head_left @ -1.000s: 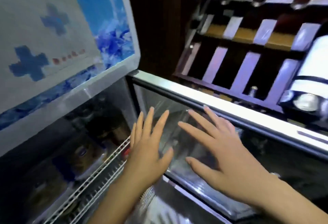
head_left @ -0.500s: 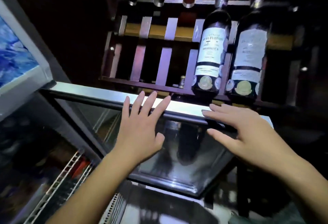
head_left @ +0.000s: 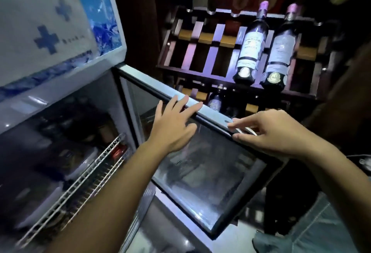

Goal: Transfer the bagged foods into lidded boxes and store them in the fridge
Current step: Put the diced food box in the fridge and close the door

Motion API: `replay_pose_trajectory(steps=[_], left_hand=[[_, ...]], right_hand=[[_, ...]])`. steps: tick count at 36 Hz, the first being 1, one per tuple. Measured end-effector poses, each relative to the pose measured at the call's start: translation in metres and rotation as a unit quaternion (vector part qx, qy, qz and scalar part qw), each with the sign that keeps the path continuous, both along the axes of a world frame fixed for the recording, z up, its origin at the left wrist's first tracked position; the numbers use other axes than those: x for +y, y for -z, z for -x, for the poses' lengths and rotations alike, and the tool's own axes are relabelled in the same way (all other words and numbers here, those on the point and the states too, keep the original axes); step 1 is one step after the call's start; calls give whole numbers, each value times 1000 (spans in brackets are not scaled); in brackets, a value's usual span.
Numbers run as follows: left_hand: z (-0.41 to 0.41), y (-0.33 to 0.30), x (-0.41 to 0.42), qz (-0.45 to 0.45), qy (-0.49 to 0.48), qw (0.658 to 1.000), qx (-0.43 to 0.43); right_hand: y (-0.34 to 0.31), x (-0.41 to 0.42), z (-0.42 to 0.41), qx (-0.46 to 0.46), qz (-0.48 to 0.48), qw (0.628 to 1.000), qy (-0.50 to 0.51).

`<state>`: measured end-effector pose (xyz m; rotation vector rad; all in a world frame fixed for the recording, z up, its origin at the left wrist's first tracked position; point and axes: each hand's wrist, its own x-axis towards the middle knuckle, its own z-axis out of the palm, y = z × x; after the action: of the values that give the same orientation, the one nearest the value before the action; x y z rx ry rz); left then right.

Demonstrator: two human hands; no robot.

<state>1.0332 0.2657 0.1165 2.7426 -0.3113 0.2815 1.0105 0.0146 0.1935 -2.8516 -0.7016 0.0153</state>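
The fridge stands open on the left, its glass door (head_left: 204, 164) swung out in front of me. My left hand (head_left: 172, 126) lies flat with straight fingers against the door's inner glass, fingertips at its top frame. My right hand (head_left: 267, 134) has its fingers and thumb curled over the door's top edge (head_left: 212, 112) further right. Inside, on a white wire shelf (head_left: 94, 170), sit dim lidded boxes (head_left: 50, 198), blurred in the dark. A red can (head_left: 118, 150) lies at the shelf's right end.
A blue and white sign panel (head_left: 50, 32) tops the fridge. Behind the door stands a dark wooden wine rack (head_left: 200, 52) with two labelled bottles (head_left: 251, 46) lying in it. Pale floor (head_left: 180, 238) shows below the door.
The view swung back left, showing the fridge interior again. My right hand went from flat on the door's top frame to curled over its edge. My left hand stays flat on the glass.
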Motion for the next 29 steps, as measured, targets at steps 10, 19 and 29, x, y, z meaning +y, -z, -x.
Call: replay_pose_trajectory(steps=[10,19,29], left_hand=[[92,-14,56,9,-45,996,78],[214,-46,109,4,-75,980,184],[325,-40,119,5,-308,949,75]], right_hand=[[16,48,86,184,-141,964,-131],[28,132,115,148,-120,933,-304],[58,243,82,34,-50,911,-409]])
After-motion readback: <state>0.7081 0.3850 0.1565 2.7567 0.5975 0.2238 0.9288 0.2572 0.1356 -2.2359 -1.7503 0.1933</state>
